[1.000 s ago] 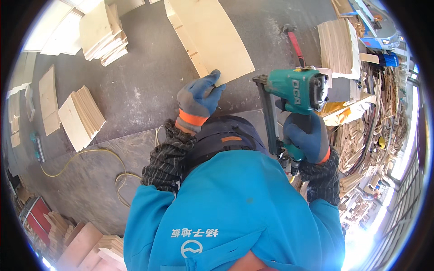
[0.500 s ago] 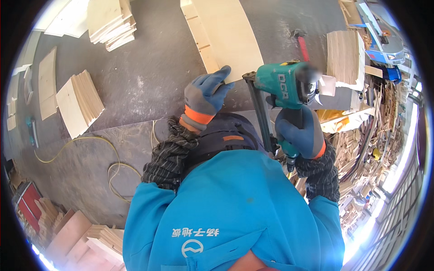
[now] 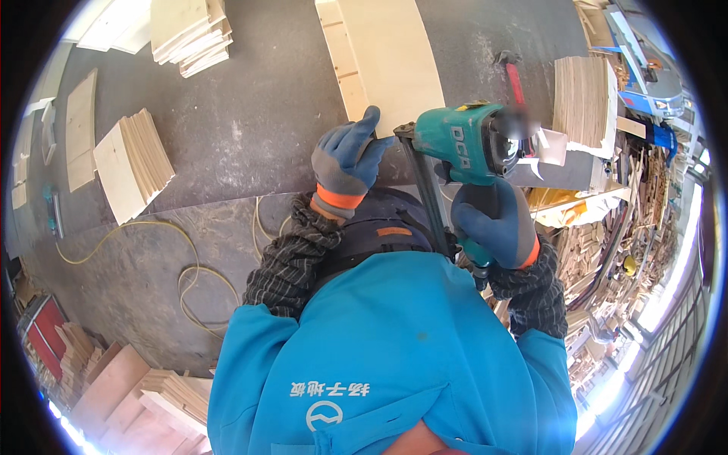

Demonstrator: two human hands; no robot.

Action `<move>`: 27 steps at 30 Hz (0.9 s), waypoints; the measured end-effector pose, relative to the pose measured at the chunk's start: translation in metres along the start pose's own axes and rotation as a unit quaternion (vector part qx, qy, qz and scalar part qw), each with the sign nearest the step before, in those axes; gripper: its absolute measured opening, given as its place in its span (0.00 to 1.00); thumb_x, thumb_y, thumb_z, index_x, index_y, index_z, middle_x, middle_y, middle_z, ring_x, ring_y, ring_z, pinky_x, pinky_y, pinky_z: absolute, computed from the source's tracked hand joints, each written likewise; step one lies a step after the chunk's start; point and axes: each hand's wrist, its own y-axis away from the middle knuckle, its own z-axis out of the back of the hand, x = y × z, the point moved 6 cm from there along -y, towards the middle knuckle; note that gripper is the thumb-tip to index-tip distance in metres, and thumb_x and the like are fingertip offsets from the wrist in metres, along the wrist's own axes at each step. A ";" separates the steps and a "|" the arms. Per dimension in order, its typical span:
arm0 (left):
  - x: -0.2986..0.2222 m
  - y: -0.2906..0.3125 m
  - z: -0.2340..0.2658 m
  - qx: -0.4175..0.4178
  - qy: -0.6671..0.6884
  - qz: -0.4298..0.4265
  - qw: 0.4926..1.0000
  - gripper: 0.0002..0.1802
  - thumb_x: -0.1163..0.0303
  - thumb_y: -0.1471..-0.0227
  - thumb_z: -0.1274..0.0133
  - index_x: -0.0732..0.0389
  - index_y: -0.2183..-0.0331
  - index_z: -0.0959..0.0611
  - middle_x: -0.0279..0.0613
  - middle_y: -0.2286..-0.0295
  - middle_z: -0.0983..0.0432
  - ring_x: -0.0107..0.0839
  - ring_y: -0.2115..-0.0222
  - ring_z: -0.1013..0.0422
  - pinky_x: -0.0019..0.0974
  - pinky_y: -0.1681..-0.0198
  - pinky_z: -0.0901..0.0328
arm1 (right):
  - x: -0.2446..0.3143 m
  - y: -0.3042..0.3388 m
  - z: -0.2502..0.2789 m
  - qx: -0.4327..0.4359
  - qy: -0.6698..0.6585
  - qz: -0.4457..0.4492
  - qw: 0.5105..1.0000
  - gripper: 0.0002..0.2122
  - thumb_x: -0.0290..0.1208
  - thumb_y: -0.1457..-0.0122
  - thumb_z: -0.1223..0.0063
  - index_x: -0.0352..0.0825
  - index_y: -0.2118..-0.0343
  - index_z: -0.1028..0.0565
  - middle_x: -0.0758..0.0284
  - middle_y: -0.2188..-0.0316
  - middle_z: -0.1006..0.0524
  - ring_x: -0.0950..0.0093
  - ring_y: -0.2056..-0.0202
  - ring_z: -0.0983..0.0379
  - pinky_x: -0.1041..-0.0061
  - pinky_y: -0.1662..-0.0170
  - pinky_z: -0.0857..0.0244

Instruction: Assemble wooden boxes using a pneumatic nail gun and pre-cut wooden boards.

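My right hand [image 3: 497, 220], in a blue-and-grey work glove, is closed around the handle of a teal nail gun [image 3: 455, 140]. A long dark magazine [image 3: 426, 186] runs from the gun's nose back toward my waist. The nose is close to the near right corner of a pale wooden panel piece [image 3: 390, 61], which has a narrow strip fixed along its left side. My gloved left hand [image 3: 350, 159] grips the near left end of that piece, thumb and fingers around its edge. The exact contact under the fingers is partly hidden.
A red-handled hammer [image 3: 515, 82] lies on the dark table [image 3: 258, 98] beyond the gun. Board stacks stand at the right [image 3: 580, 102], left [image 3: 136, 167] and far left [image 3: 189, 34]. A yellow hose [image 3: 186, 284] loops over the floor. Wood scraps [image 3: 607, 250] are piled at the right.
The nail gun and my right hand have shifted slightly left, bringing the nose nearer the wooden panel piece's end. My left hand has moved very slightly and stays at the piece.
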 end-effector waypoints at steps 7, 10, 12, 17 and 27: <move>0.002 0.004 -0.001 0.012 -0.034 -0.013 0.999 0.31 0.75 0.57 0.26 0.61 0.48 0.11 0.44 0.55 0.11 0.44 0.60 0.15 0.42 0.54 0.22 | 0.005 -0.005 -0.011 0.001 0.018 0.012 1.000 0.15 0.33 0.41 0.36 0.27 0.57 0.20 0.65 0.68 0.17 0.80 0.65 0.24 0.69 0.58 0.27; 0.002 0.004 -0.001 0.010 -0.022 0.000 1.000 0.29 0.76 0.57 0.27 0.61 0.49 0.11 0.44 0.53 0.11 0.43 0.60 0.15 0.42 0.54 0.22 | 0.006 -0.005 -0.013 -0.002 0.006 0.016 1.000 0.16 0.33 0.41 0.37 0.27 0.55 0.20 0.65 0.68 0.17 0.80 0.64 0.25 0.69 0.57 0.27; 0.003 0.004 0.000 0.010 -0.017 0.007 1.000 0.28 0.76 0.57 0.27 0.61 0.49 0.10 0.45 0.53 0.12 0.43 0.60 0.15 0.42 0.54 0.22 | 0.005 -0.005 -0.014 0.000 0.009 0.009 1.000 0.16 0.33 0.41 0.37 0.27 0.54 0.20 0.65 0.68 0.17 0.80 0.64 0.25 0.70 0.57 0.27; 0.004 0.004 -0.001 0.010 -0.009 0.007 1.000 0.28 0.75 0.57 0.26 0.61 0.50 0.10 0.47 0.54 0.12 0.44 0.60 0.15 0.41 0.55 0.22 | 0.007 -0.004 -0.018 0.009 -0.020 0.019 1.000 0.16 0.32 0.40 0.37 0.27 0.53 0.20 0.66 0.66 0.17 0.80 0.63 0.24 0.70 0.56 0.27; -0.002 -0.002 0.000 -0.012 -0.004 0.004 1.000 0.27 0.70 0.55 0.22 0.63 0.51 0.10 0.49 0.60 0.11 0.43 0.62 0.14 0.40 0.57 0.21 | -0.002 0.001 0.000 -0.024 -0.039 0.002 0.999 0.11 0.29 0.40 0.39 0.28 0.58 0.20 0.71 0.71 0.21 0.82 0.69 0.26 0.74 0.64 0.30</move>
